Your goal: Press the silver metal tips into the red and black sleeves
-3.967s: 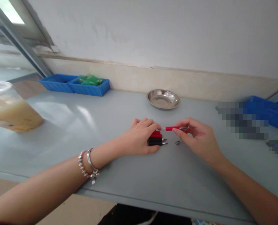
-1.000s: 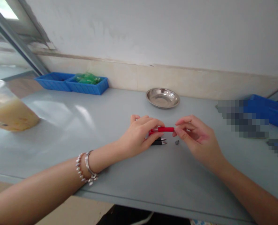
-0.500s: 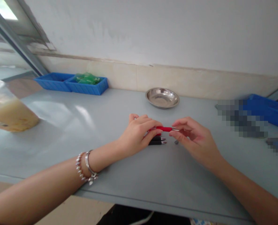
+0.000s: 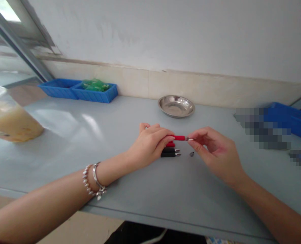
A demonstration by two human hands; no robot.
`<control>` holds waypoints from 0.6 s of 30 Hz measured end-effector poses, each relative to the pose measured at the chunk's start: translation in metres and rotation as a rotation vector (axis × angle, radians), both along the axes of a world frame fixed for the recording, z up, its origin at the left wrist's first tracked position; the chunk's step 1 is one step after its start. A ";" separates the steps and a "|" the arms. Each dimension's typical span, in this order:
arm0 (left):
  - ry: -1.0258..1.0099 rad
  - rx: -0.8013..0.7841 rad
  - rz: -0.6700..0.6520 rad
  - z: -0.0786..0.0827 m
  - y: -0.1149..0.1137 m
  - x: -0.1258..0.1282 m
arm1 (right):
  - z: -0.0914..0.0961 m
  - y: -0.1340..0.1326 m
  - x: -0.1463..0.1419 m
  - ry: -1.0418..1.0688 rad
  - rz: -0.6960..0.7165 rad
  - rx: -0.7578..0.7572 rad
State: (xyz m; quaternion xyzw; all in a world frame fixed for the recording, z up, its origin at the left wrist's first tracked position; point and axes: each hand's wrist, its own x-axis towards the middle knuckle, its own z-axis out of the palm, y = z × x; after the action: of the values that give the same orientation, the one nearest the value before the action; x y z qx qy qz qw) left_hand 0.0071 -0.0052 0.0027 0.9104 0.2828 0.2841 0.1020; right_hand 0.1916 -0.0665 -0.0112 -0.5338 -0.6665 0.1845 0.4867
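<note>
My left hand [image 4: 152, 142] is closed around a red pen [image 4: 179, 138], held level just above the table with its front end pointing right. From that end sticks a thin silvery piece [image 4: 190, 139], which looks like the refill end or a spring. My right hand [image 4: 213, 152] pinches this piece between thumb and fingertips. Under the left fingers lie black pens [image 4: 168, 155] with silver tips, side by side, next to another red pen [image 4: 171, 144]; the left hand covers their back ends. A small dark cone [image 4: 192, 154], like a pen tip, rests on the table below the right fingertips.
A round steel dish [image 4: 176, 106] stands behind the hands near the wall. Two blue trays [image 4: 94, 96] sit back left, one holding green plastic bags [image 4: 95, 84]. A plastic tub [image 4: 13, 118] stands at left. Another blue tray [image 4: 292, 118] and blurred-out items are at right.
My right fingers have moved slightly right from the pen's front end. More of the thin piece now shows between the hands, and the dark cone on the table is in fuller view.
</note>
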 end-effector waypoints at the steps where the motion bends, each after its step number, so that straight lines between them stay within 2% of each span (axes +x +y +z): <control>1: 0.002 0.007 0.024 0.001 0.000 0.000 | 0.001 0.000 0.001 -0.021 -0.023 0.010; 6: 0.084 -0.003 0.228 -0.001 0.006 0.000 | 0.003 0.003 0.004 -0.212 -0.193 0.005; 9: 0.192 -0.013 0.313 -0.005 0.012 -0.001 | 0.003 0.006 0.007 -0.325 -0.247 0.025; 18: 0.355 -0.027 0.320 -0.012 0.021 -0.003 | -0.005 0.016 0.020 -0.534 -0.271 0.033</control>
State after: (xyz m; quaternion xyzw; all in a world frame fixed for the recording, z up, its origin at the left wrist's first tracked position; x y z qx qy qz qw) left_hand 0.0040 0.0154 -0.0092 0.8882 0.4408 0.1285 0.0167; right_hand 0.2121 -0.0509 -0.0165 -0.6396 -0.6964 -0.0398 0.3230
